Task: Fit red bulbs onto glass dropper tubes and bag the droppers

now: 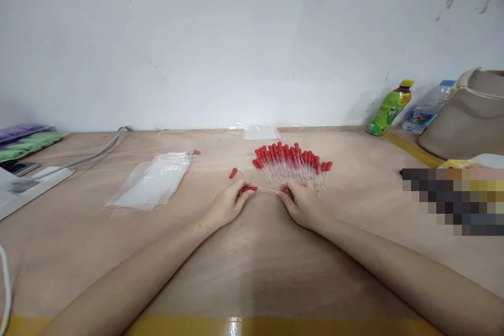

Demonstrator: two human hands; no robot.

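Between my hands lies a glass dropper [266, 190] held level, its red rubber bulb toward the left and its thin clear tube toward the right. My left hand [233, 200] pinches the red bulb [250, 188]. The fingers of my right hand [298, 200] close on the far end of the tube. Just beyond my hands, a fanned pile of droppers with red bulbs [291, 155] rests on the table, tubes pointing toward me. A loose red bulb [233, 172] sits beyond my left hand, with a thin clear tube [242, 172] near it.
Clear plastic bags [153, 181] are stacked on the left, and another bag [260, 133] lies by the wall. A grey cable [96, 154] crosses a white power strip at left. At right stand a green bottle [389, 110], a water bottle [423, 115] and a beige bin [468, 115].
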